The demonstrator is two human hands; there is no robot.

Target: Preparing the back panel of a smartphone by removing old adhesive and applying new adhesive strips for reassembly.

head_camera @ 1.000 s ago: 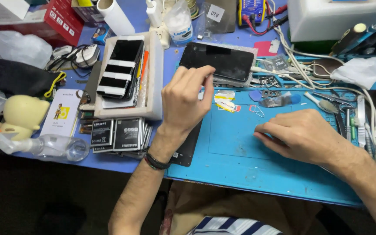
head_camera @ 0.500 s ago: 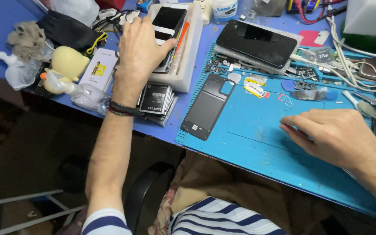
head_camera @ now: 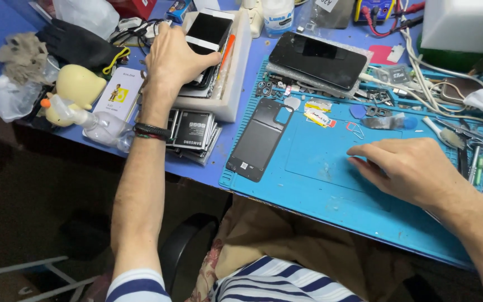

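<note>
left hand (head_camera: pixel 175 59) in a white tray (head_camera: pixel 236 72), grip clamped on a phone (head_camera: pixel 205 33), battery stack (head_camera: pixel 192 130) just below the wrist, right hand (head_camera: pixel 412 168) flat on blue mat (head_camera: pixel 320 168), grip loosely apart, black back cover (head_camera: pixel 259 138) left of it

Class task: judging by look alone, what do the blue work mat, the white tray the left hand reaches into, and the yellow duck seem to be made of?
Blue work mat: probably silicone or rubber; matte, moulded compartments along its top edge.
White tray: looks like foam or thick plastic; chunky dull walls, hard to tell which. The left hand rests on phones inside.
Yellow duck: likely soft rubber or vinyl; smooth, rounded, slightly glossy.
</note>
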